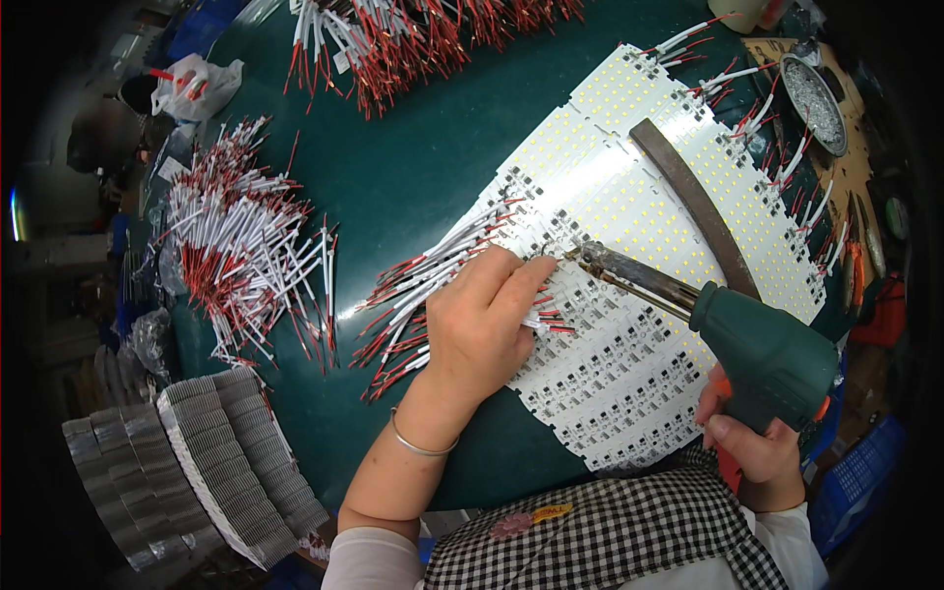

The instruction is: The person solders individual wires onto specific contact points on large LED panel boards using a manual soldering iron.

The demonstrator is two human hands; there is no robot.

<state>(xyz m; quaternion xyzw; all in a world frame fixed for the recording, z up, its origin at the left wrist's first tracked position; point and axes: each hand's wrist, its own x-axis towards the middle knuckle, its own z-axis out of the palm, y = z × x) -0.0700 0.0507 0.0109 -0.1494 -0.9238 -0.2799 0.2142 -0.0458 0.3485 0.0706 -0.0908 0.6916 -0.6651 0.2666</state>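
Observation:
A white LED circuit board panel (580,147), dotted with yellow chips and rows of small black parts, lies on the green table. My left hand (482,320) is closed over its left part, with white-sleeved wires with red ends (547,321) sticking out from under the fingers. Its thumb and forefinger pinch close to a joint on the board. Several similar wires (433,270) fan out leftward from the board's edge. In my right hand (755,444) is the grip of a green soldering gun (772,344). The gun's tip meets the board just beside my left fingertips.
A curved brown metal bar (696,206) rests across the panel. Loose wire heaps lie left (231,246) and at the far edge (393,44). Stacked grey strips (231,457) stand at the near left. At right are a metal dish (814,103) and orange-handled pliers (857,261).

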